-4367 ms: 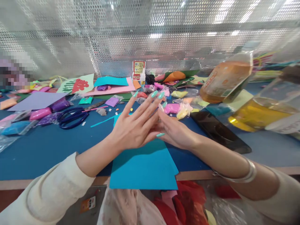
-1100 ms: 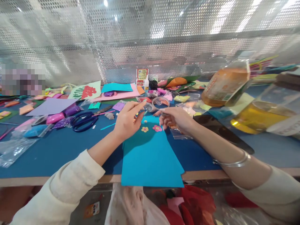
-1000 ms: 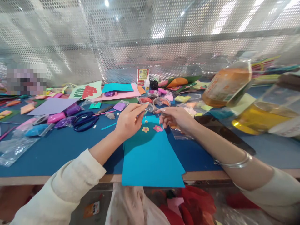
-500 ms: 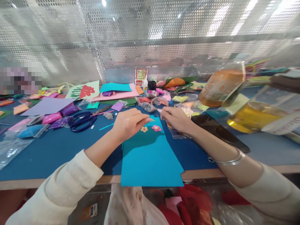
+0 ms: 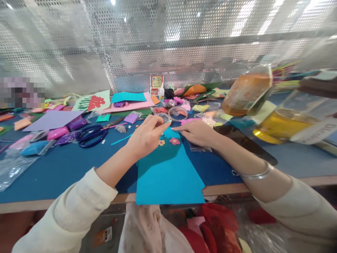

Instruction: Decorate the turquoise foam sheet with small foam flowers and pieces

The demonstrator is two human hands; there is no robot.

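Note:
A bright blue sheet of paper (image 5: pixel 168 175) lies on the table, its near end hanging over the front edge. Near its far end are a small yellow flower (image 5: pixel 161 142) and a pink flower (image 5: pixel 174 141). My left hand (image 5: pixel 147 135) is closed above the sheet's far left side, thumb and index finger together; a tiny pale spot shows at the tips, too small to name. From the other side my right hand (image 5: pixel 197 133) stretches its index finger to the far end of the sheet, the fingertip close to my left fingertips. Its other fingers are partly hidden, and nothing shows in it.
Blue-handled scissors (image 5: pixel 91 136) lie left, among bags of coloured clay (image 5: pixel 58 133) and a lilac sheet (image 5: pixel 52 120). A roll of tape (image 5: pixel 178 113) sits beyond my hands. On the right are a dark phone-like slab (image 5: pixel 244 144), an orange drink bottle (image 5: pixel 247 92) and a yellow liquid container (image 5: pixel 284 124).
My right hand has come down and left, from a pinch to an outstretched index finger at the paper. My left fingertips have shifted slightly farther away. The view has moved a little.

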